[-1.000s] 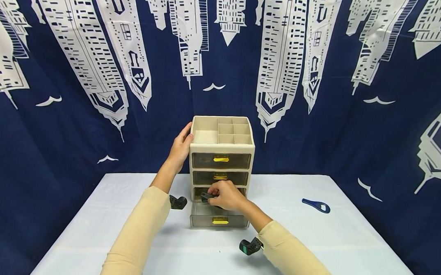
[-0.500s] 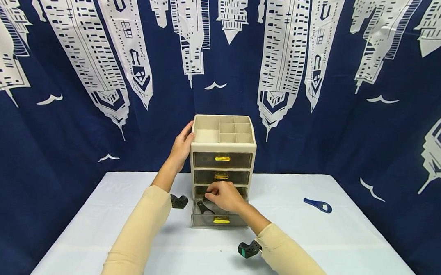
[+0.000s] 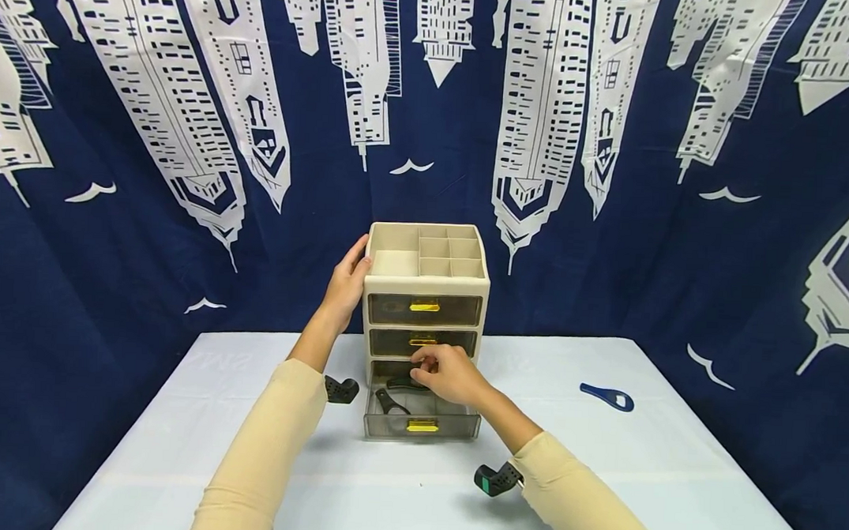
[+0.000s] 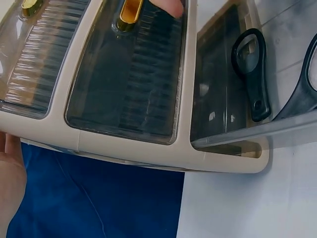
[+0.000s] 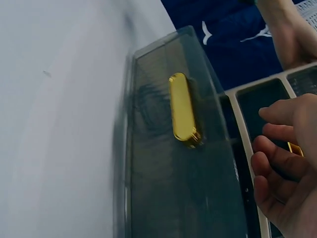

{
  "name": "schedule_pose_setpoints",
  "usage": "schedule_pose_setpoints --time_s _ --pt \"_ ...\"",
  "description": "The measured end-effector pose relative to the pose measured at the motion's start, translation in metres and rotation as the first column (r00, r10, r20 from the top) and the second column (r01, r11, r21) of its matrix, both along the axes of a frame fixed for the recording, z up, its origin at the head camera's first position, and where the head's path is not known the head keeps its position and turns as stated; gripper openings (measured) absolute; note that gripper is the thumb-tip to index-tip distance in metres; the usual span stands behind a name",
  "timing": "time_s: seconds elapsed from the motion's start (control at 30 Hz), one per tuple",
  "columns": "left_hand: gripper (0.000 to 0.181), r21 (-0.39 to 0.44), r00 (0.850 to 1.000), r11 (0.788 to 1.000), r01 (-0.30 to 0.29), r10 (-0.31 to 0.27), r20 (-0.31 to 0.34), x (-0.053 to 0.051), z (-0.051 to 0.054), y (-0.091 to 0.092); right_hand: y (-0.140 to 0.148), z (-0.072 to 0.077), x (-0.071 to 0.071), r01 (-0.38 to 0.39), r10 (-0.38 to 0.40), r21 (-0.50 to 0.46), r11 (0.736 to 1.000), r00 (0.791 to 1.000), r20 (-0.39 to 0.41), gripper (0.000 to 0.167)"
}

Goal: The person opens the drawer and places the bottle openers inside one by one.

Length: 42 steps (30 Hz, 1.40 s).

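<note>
A cream drawer organizer (image 3: pixel 428 282) stands at the back of the table, its bottom drawer (image 3: pixel 389 427) pulled out. My left hand (image 3: pixel 343 290) rests against its upper left side. Inside the clear drawer lie two black, ring-ended tools that look like bottle openers: one (image 3: pixel 390 403) near the front left, the other (image 3: pixel 407 384) farther back. The left wrist view shows the ring and handle of one black tool (image 4: pixel 255 82). Over the drawer hovers my right hand (image 3: pixel 450 375), fingers loosely curled with nothing visible in them, in front of the middle drawer (image 5: pixel 256 106).
A blue bottle opener (image 3: pixel 607 396) lies on the right of the white table (image 3: pixel 565 461). Two upper drawers with gold handles (image 3: pixel 425 305) are closed. The organizer's top has several compartments (image 3: pixel 435 248). A navy patterned curtain (image 3: pixel 312 236) hangs behind.
My right hand has let go of a black tool, left in the drawer, and drawn slightly up and right. Both black tools now show. My left hand has stayed on the organizer's side.
</note>
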<state>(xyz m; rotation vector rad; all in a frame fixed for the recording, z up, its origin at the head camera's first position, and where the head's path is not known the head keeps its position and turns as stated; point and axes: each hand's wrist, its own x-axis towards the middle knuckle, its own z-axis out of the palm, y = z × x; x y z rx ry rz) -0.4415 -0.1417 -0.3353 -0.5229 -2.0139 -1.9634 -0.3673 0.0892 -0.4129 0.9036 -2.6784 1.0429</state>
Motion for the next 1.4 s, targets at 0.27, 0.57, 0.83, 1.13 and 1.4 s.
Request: schedule_pose_setpoints --time_s 0.27,0.57,0.83,1.13,1.4 --pt "0.054 -0.006 1.0 1.0 0.001 -0.001 -0.003 0.001 0.001 0.0 0.021 0.005 0.0 -0.004 0.004 0.003 1.0 1.0 0.001 0.022" --pt "0.054 0.005 1.0 1.0 0.004 -0.004 -0.018 0.002 0.004 -0.001 0.052 0.013 0.001 0.005 -0.004 0.033 0.999 1.0 -0.011 0.022" --pt "0.055 -0.007 1.0 1.0 -0.009 0.009 -0.014 0.003 0.002 0.0 0.08 0.014 0.0 0.068 -0.067 0.036 0.997 0.998 -0.022 0.023" --pt "0.055 -0.008 1.0 1.0 -0.005 0.005 -0.006 0.002 0.002 -0.001 0.117 0.013 -0.002 0.142 -0.141 0.023 0.99 0.99 -0.017 0.023" --pt "0.055 -0.006 1.0 1.0 0.004 -0.004 -0.009 0.001 0.001 -0.001 0.149 0.013 -0.005 0.205 -0.205 0.022 0.979 0.979 0.018 0.026"
